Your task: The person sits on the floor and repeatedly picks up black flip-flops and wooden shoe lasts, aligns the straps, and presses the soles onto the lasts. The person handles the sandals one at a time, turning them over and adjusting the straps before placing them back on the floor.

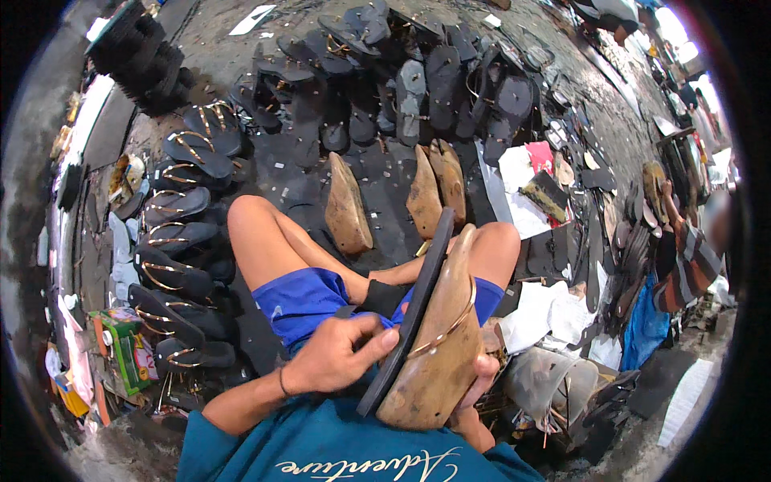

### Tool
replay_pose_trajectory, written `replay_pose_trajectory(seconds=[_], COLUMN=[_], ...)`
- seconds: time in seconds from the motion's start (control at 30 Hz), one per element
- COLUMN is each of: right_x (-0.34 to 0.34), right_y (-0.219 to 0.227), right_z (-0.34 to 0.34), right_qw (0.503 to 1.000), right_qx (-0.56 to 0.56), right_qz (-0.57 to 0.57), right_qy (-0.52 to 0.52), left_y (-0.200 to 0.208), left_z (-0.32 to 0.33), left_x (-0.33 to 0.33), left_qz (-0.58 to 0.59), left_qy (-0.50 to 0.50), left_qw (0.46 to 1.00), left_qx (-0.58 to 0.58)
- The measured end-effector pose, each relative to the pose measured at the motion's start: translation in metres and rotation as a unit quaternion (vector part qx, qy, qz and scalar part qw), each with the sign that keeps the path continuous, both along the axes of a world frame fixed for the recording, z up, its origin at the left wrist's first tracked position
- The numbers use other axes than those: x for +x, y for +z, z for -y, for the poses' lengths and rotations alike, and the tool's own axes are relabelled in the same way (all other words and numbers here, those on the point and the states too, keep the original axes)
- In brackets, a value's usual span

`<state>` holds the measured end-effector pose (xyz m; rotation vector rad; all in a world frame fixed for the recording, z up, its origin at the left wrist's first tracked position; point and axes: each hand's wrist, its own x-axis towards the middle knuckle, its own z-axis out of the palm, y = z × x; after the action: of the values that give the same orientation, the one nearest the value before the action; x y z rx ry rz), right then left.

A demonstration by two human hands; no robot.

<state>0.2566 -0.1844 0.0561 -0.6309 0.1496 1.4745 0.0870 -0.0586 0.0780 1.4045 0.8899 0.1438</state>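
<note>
A wooden shoe last (426, 386) stands tilted over my lap, toe up. Against its left side lies a black sandal sole (416, 309), and a thin gold-coloured strap (443, 331) crosses the last. My right hand (483, 376) grips the last from its right side, most fingers hidden behind it. On the other side, my left hand (337, 352) is closed, its fingers curled and its thumb touching the sole's outer face. Whatever the curled fingers pinch is hidden. Beyond my knees stand three more wooden lasts (348, 207), one alone and two together.
Finished sandals with gold straps (173, 241) line my left side. Many black soles (442, 84) form an arc ahead. Papers (546, 313) and a translucent bucket (550, 386) lie at right. Farther right, another person's striped sleeve (689, 269) shows, that hand at a last (654, 193).
</note>
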Motion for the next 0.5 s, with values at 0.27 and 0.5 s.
replay_pose_trajectory(seconds=[0.27,0.5], right_x=[0.004,0.001], right_y=[0.033,0.017], right_z=[0.016,0.025], right_qw=[0.991,0.997], right_qx=[-0.133,-0.023], right_qz=[0.03,-0.071], right_qy=[0.011,0.017], left_y=[-0.003,-0.011], left_z=[0.052,0.064], left_x=[-0.018,-0.038], left_qz=[0.091,0.098], left_qy=[0.029,0.086], left_qw=[0.985,0.97], left_qx=[-0.143,-0.203])
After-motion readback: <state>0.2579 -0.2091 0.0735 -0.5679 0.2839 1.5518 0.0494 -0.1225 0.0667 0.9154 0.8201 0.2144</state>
